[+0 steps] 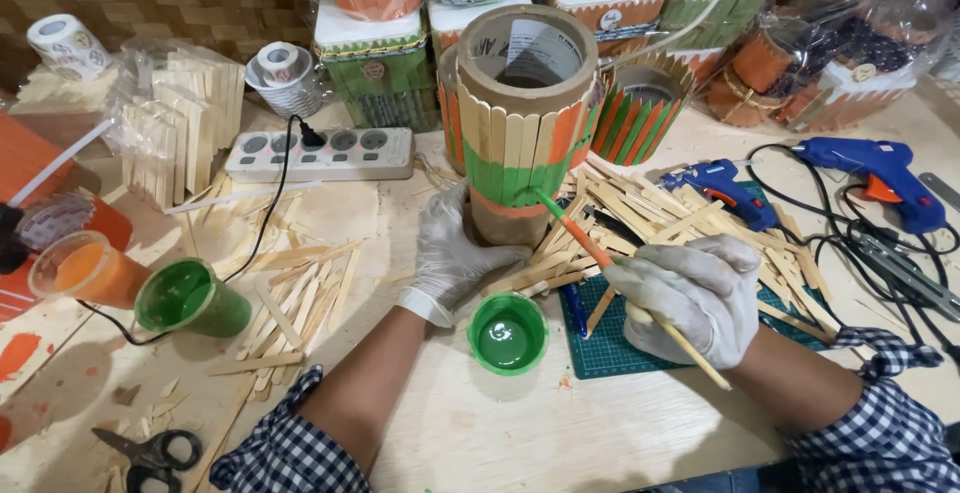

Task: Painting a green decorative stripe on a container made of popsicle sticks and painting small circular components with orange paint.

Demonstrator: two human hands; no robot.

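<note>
A tall cardboard tube (527, 103) clad in wooden craft sticks stands at the table's middle, its sticks painted in green and orange bands. My left hand (452, 251), in a white glove, grips the tube's bare lower part. My gloved right hand (690, 296) holds a thin wooden paintbrush (610, 268) whose green tip touches the green band on the tube. A small green lid (508, 333) with green paint sits on the table between my two forearms.
Loose craft sticks (650, 218) cover a green cutting mat (610, 348). Two blue glue guns (880, 173) lie right. A power strip (320, 153), green cup (190, 298), orange cup (85, 268) and scissors (150, 450) lie left. Finished stick-clad boxes (375, 68) line the back.
</note>
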